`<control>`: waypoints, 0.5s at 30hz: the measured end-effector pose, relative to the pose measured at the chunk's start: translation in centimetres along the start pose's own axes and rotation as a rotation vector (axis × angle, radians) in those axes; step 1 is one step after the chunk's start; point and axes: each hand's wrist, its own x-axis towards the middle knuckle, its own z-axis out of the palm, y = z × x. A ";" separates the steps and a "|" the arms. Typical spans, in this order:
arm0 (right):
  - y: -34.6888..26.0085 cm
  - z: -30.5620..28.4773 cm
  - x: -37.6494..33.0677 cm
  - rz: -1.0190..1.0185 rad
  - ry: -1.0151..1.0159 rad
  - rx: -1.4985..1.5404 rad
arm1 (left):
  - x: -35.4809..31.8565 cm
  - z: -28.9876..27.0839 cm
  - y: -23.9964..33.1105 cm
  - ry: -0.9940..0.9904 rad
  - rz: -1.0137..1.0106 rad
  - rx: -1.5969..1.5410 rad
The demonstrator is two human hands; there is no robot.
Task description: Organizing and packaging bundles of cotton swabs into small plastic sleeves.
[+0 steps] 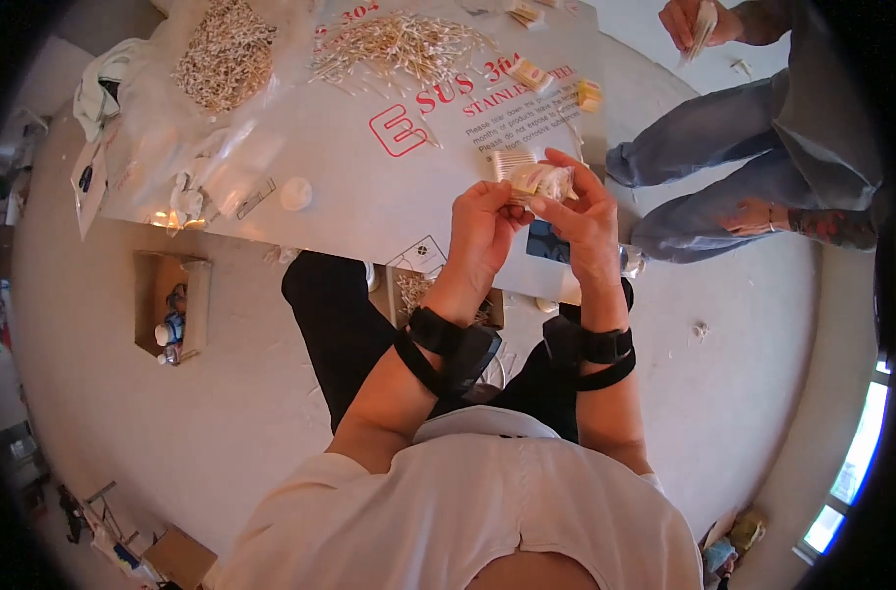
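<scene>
My left hand (482,231) and my right hand (583,218) meet above the near edge of a steel table (369,197). Together they grip a small clear packet of cotton swabs (543,181), the left pinching its left end, the right curled round its right side. A second small stack of swabs (512,162) lies on the table just behind the packet. Both wrists wear black straps.
Two loose heaps of swabs (401,46) (227,56) lie at the table's far side, with small filled packets (532,74), a white lid (295,194) and plastic bags (197,187). Another person (762,147) sits at the right, hands on a packet. An open cardboard box (173,305) stands on the floor.
</scene>
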 end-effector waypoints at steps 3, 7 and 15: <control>0.5 -0.9 -0.2 0.052 -0.005 0.156 | 0.6 -1.2 0.1 -0.130 -0.062 0.047; 1.5 -1.1 -0.7 0.015 0.055 0.148 | 0.6 -1.9 -0.6 -0.170 -0.051 0.106; 2.9 -0.7 -1.5 0.074 0.074 0.165 | -0.4 -1.2 -0.6 -0.027 -0.047 0.110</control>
